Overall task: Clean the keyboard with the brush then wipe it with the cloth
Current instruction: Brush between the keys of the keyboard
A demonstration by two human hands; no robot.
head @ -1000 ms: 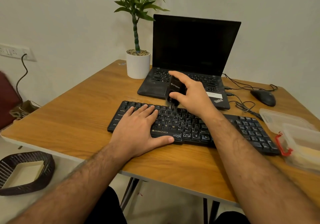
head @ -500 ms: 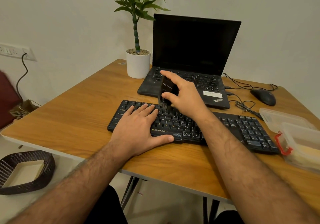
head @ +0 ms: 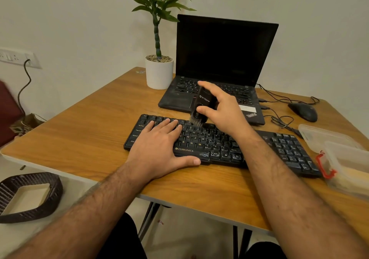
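Since a moment ago, the right hand (head: pixel 221 108) has slid the small black brush with stiff dark bristles (head: pixel 200 106) to the left along the top rows of keys, so it is now just beside the fingertips of the left hand (head: pixel 159 148). That right hand wraps its thumb and fingers around the smooth black handle, which has white letters on it, and the brush stands almost straight up with its bristles touching the keys. Under it lies the long flat black plastic keyboard (head: pixel 279 148), near the front edge of the brown wooden table (head: pixel 79 134). Its keys are small squares with pale letters, some look dusty and smudged, and a gold word is printed on the front strip. The left hand lies flat on the left part of the keyboard, fingers straight and close together, thumb stretched along the front edge. Behind the keyboard sits an open black laptop with a dark screen (head: pixel 225 58). Next to it stands a round white pot holding a leafy green plant (head: pixel 159 72). A rounded black mouse (head: pixel 304 111) rests at the far right with thin black wires (head: pixel 279 118) curling nearby. See-through plastic boxes with a red clip (head: pixel 339 158) sit at the right edge. A dark woven basket (head: pixel 30 196) is on the floor to the left.
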